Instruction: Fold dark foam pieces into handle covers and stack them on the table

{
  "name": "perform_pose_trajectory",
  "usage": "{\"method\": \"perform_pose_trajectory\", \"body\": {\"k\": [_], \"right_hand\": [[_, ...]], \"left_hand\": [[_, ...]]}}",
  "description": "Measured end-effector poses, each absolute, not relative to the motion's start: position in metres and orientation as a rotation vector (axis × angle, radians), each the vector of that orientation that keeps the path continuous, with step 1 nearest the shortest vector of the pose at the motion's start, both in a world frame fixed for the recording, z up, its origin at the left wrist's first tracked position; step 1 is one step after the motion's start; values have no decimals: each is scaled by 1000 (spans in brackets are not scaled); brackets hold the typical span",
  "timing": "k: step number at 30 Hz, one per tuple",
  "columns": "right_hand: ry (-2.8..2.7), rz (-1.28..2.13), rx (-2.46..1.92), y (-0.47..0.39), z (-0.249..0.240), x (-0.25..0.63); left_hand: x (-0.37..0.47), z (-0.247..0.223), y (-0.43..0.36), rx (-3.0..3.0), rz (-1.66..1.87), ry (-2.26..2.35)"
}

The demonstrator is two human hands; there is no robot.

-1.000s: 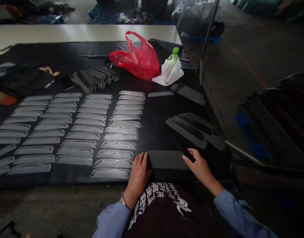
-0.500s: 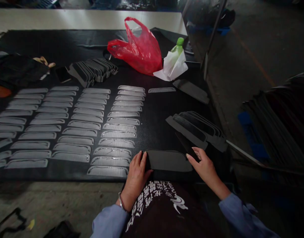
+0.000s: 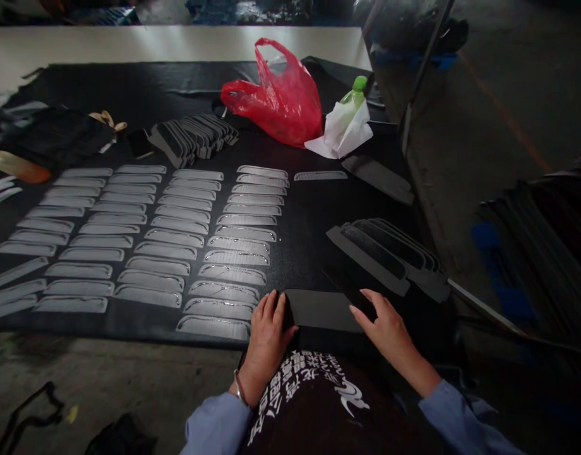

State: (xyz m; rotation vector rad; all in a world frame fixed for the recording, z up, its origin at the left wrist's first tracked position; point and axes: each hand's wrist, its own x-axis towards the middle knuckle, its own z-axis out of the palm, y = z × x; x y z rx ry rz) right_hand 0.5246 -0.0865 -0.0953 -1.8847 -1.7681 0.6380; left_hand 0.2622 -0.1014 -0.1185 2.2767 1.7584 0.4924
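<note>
A flat grey panel point(image 3: 314, 309) lies at the table's front edge, before my body. My left hand point(image 3: 268, 332) rests at its left end with the fingers stretched forward and the thumb apart. Above the panel's right end, my right hand point(image 3: 385, 325) pinches a thin, dark, flat strip point(image 3: 347, 284) between thumb and fingers. The strip tilts up to the left and covers part of the panel. To the left of my left hand, rows of slim grey pieces point(image 3: 213, 325) with shiny curved edges lie on the black table cover point(image 3: 300, 246).
More grey panels point(image 3: 366, 259) lie fanned out at the right, with another panel pile point(image 3: 378, 177) behind. Farther back are a red plastic bag point(image 3: 290, 107), a green-capped bottle point(image 3: 354, 95) in white paper, and a dark stack of pieces point(image 3: 191, 136). A metal bar point(image 3: 484, 309) juts out at right.
My right hand has brought the dark strip leftward over the panel, and more of the strip's face shows. The view has shifted slightly left. My left hand stays at the panel's left end.
</note>
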Motion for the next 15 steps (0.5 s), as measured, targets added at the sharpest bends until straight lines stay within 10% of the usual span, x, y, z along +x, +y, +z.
{"method": "perform_pose_trajectory", "body": {"k": [15], "right_hand": [[-2469, 518, -1394, -63, -87, 486]], "left_hand": [[261, -103, -100, 2351, 784, 1646]]}}
